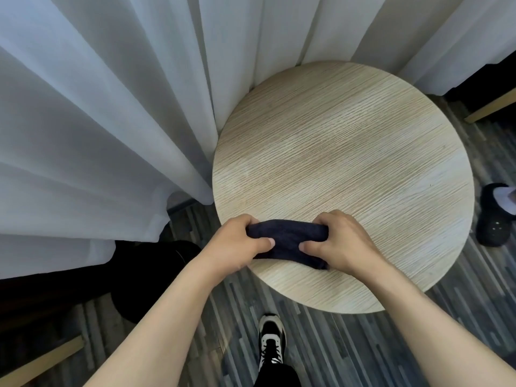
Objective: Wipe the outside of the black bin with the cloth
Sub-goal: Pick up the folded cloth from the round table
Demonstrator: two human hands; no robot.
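Left hand [237, 244] & right hand [335, 241] each closed on an end of the dark cloth [287, 241], thumbs pressing on top, cloth bunched btwn them. Cloth lies on the near edge of the round wood-grain counter [349, 152]. Black bin [148, 277] stands on the floor at left, beside the counter, under the white curtain [97, 121], mostly in shadow. A sneaker [271, 339] shows below.
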